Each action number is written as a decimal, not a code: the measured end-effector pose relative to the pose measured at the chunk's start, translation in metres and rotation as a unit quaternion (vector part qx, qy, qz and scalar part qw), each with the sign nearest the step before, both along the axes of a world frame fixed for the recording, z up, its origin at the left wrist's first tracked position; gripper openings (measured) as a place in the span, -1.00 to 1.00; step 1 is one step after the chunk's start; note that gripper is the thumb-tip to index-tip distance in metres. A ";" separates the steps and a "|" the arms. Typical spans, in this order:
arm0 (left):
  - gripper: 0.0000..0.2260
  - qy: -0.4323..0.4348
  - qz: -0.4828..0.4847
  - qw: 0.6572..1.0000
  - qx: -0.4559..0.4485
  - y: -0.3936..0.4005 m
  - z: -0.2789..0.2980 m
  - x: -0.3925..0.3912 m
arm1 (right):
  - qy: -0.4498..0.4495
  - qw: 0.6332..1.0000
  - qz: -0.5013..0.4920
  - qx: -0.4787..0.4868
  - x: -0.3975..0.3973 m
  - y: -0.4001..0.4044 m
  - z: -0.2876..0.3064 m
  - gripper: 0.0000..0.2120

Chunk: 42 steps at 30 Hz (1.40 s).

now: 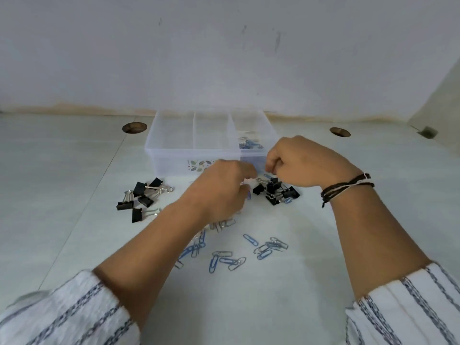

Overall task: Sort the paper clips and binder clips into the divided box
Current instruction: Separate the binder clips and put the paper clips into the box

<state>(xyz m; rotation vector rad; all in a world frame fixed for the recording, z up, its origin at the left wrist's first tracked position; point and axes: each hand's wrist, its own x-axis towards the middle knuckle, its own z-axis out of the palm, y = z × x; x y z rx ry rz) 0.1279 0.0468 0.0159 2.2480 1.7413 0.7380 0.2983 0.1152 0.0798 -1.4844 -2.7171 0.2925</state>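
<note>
A clear divided box (174,148) stands at the back of the table, with blue paper clips (249,143) in its right compartment. My left hand (221,192) is curled in front of the box, with a blue paper clip (249,194) showing at its fingertips. Close beside it, my right hand (301,163) pinches thumb to fingers at a small blue paper clip (267,175), just above a pile of black binder clips (276,191). More black binder clips (140,196) lie to the left. Loose blue and silver paper clips (271,246) are scattered nearer me.
The box's left and middle compartments look empty. Two round cable holes (134,127) (340,132) sit in the white table on either side of the box, close to the wall behind. More paper clips (227,260) lie between my forearms.
</note>
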 end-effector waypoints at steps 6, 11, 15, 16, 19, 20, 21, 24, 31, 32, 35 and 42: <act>-0.71 0.063 -0.022 0.997 -0.032 0.008 -0.016 -0.006 | -0.088 0.995 0.002 -0.054 0.004 0.004 -0.011 -0.57; -0.70 0.031 -0.017 0.999 -0.015 0.010 -0.019 -0.011 | -0.056 0.996 -0.020 -0.065 0.017 0.008 -0.001 -0.55; -0.64 0.022 -0.029 0.999 -0.008 0.010 -0.020 -0.010 | -0.071 0.994 -0.038 -0.072 0.016 0.013 -0.009 -0.46; -0.63 0.023 -0.032 0.999 -0.008 0.010 -0.019 -0.010 | -0.080 0.993 -0.035 -0.076 0.015 0.013 -0.011 -0.45; -0.59 0.033 -0.040 0.998 -0.022 0.008 -0.017 -0.010 | -0.103 0.992 -0.016 -0.076 0.007 0.007 -0.013 -0.46; -0.58 0.041 -0.042 0.998 -0.028 0.007 -0.016 -0.011 | -0.108 0.991 -0.009 -0.077 0.003 0.004 -0.013 -0.46; -0.57 0.047 -0.043 0.997 -0.033 0.007 -0.015 -0.012 | -0.112 0.991 -0.002 -0.078 0.000 0.002 -0.012 -0.46; -0.57 0.036 -0.033 0.999 -0.024 0.007 -0.012 -0.016 | -0.103 0.993 -0.005 -0.065 -0.003 -0.001 -0.010 -0.48; -0.51 0.051 -0.063 0.995 -0.056 0.004 -0.009 -0.017 | -0.127 0.990 -0.004 -0.065 -0.004 -0.001 -0.012 -0.50; -0.53 0.043 -0.063 0.996 -0.052 0.004 -0.008 -0.019 | -0.123 0.990 0.014 -0.065 -0.008 -0.004 -0.012 -0.48; -0.60 0.018 -0.066 0.997 -0.045 0.004 -0.002 -0.028 | -0.102 0.989 0.069 -0.082 -0.021 -0.011 -0.016 -0.50; -0.67 0.017 0.051 0.998 -0.031 0.001 0.016 -0.064 | -0.076 0.988 0.130 -0.025 -0.035 -0.014 -0.030 -0.57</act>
